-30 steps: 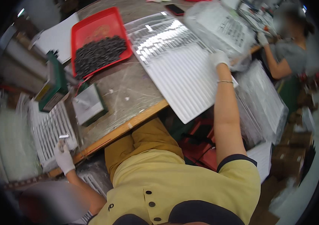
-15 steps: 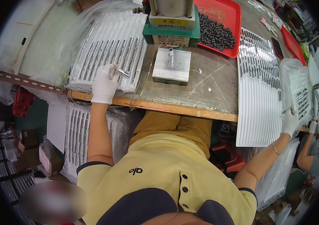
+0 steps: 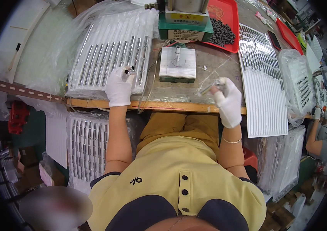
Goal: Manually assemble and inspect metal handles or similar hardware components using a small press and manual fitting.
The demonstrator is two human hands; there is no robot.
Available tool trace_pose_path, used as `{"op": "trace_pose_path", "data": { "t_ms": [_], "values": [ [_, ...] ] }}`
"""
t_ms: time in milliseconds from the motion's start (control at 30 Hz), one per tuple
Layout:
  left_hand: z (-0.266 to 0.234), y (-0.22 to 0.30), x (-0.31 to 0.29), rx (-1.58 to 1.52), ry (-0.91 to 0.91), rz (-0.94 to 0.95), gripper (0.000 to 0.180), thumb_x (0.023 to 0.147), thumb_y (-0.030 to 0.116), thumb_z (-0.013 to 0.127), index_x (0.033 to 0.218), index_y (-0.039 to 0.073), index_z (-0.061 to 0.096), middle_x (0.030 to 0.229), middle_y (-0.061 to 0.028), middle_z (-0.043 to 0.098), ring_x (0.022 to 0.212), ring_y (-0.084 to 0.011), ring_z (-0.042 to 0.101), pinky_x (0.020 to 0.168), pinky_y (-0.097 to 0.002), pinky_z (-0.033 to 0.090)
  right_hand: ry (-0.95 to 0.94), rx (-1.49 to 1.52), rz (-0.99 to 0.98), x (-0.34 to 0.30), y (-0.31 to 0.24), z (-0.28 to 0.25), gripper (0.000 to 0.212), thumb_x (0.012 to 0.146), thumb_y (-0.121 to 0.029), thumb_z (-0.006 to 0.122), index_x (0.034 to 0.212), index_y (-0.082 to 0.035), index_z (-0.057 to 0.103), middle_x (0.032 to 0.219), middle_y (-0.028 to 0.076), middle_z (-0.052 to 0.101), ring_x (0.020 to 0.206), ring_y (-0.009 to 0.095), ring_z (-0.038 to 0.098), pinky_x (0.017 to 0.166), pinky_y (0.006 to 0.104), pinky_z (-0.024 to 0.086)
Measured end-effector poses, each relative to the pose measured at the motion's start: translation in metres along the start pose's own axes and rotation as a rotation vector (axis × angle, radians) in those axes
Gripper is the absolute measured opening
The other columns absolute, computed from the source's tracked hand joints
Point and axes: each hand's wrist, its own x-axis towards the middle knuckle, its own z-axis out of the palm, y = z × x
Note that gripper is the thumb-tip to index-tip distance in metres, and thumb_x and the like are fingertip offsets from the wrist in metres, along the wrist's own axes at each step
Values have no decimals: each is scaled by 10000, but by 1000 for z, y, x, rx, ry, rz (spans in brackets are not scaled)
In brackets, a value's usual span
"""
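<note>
My left hand [image 3: 119,89], in a white glove, is closed on metal tubes [image 3: 129,71] whose dark round ends poke out past the fingers. It hovers at the near right part of a white ribbed tray [image 3: 107,29] lined with shiny metal tubes. My right hand [image 3: 229,103], also gloved, grips shiny metal tubes [image 3: 211,87]; they are blurred, so I cannot tell how many. It hangs over the table's front edge, right of a square metal block [image 3: 167,68] with an upright pin [image 3: 177,56]. A green press [image 3: 184,26] stands just behind that block.
A red tray [image 3: 234,47] holds small black cylinders [image 3: 222,34]. To its right lies a long white ribbed tray [image 3: 265,115] with tubes in its far half. Beyond are a phone [image 3: 274,40] and a plastic-wrapped tray [image 3: 296,88]. A co-worker's arm [image 3: 312,133] shows at far right.
My right hand has come leftward from beside the long right tray to near the metal block, now with tubes in it. My left hand has shifted slightly right, still holding tubes.
</note>
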Motion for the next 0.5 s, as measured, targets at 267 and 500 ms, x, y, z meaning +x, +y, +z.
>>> {"op": "trace_pose_path", "data": {
  "t_ms": [267,500],
  "values": [
    [1,55,-14,-222,44,243,194,726,117,758,879,77,645,917,-84,668,647,-180,626,583,-274,494,-45,284,-21,17,-13,46,120,849,28,584,961,5,549,821,28,611,733,80,615,575,199,444],
    [18,96,-18,-315,-336,246,244,694,187,793,830,62,634,746,-86,642,618,-206,623,565,-304,487,-9,-53,-311,38,10,58,161,761,4,658,903,1,581,781,99,673,690,145,671,609,255,523]
  ]
}}
